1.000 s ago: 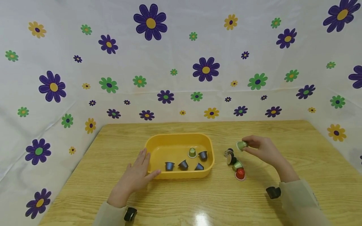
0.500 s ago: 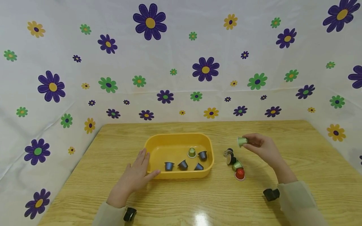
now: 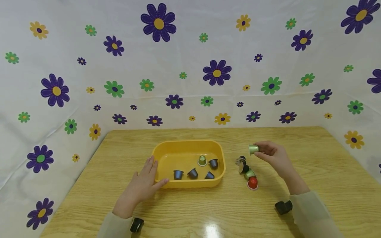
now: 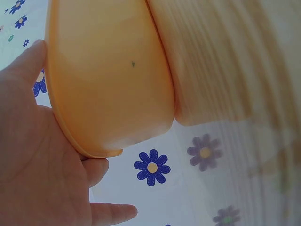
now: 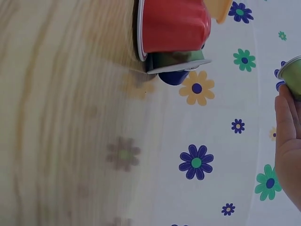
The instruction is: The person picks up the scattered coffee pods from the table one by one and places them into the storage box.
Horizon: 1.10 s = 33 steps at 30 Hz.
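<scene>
My right hand (image 3: 274, 156) pinches a light green coffee capsule (image 3: 253, 149) above the table, to the right of a yellow tray (image 3: 190, 185). In the right wrist view the green capsule (image 5: 294, 77) shows only partly at the edge. My left hand (image 3: 142, 181) rests against the tray's left end, fingers straight and thumb at the front rim; the left wrist view shows its fingers along the tray wall (image 4: 113, 70). Inside the tray lie a green capsule (image 3: 202, 161) and several dark ones, such as a blue-grey capsule (image 3: 178, 175).
Below the right hand, a small cluster on the table (image 3: 193, 211) holds a red capsule (image 3: 252, 182), a green capsule (image 3: 250, 174), a black capsule (image 3: 243, 168) and a patterned one. A white flowered cloth (image 3: 178, 66) stands behind and along the sides.
The right hand has turned the green capsule so it lies more sideways, and its wrist has shifted slightly left. The left hand and the tray stay put.
</scene>
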Tool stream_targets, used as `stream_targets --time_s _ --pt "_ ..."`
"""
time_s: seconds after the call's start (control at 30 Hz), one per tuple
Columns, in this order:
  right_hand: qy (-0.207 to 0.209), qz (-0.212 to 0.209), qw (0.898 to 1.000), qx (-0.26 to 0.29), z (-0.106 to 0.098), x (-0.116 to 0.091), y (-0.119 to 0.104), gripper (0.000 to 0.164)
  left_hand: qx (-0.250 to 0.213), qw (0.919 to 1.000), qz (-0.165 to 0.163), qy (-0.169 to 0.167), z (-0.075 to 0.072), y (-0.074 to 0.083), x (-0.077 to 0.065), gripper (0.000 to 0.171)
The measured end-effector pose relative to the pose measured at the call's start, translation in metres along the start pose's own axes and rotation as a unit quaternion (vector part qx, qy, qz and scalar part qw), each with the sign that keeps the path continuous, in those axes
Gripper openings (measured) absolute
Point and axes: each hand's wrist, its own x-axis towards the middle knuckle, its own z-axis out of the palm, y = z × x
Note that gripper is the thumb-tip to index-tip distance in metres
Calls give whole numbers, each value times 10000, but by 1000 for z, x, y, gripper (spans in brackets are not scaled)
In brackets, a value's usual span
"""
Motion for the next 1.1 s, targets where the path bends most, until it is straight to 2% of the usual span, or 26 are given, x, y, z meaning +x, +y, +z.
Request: stream_targets --time_s 0.63,1.1 --pt "-161 302 9994 61 17 5 -4 38 26 10000 2 -6 -3 3 -1 90" --pt "-261 251 9992 180 30 14 -2 40 45 10000 -16 -68 -3 3 0 90"
